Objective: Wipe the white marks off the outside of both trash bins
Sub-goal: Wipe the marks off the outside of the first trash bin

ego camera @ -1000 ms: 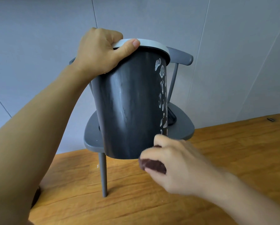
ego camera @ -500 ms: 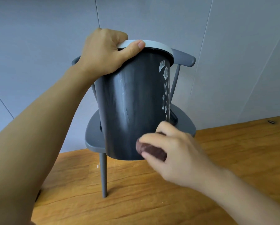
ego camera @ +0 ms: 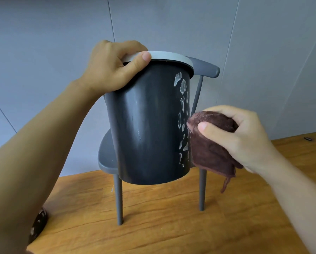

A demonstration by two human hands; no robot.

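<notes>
**Marks remain on bin's right flank**

Above a grey chair (ego camera: pixel 105 158), the dark trash bin (ego camera: pixel 148 125) is gripped at its rim by the left hand (ego camera: pixel 111 68). A brown cloth (ego camera: pixel 210 142) is clutched in the right hand (ego camera: pixel 239 136) beside the white marks (ego camera: pixel 182 87). The bin could be twisted loose by hard sideways rubbing.
</notes>
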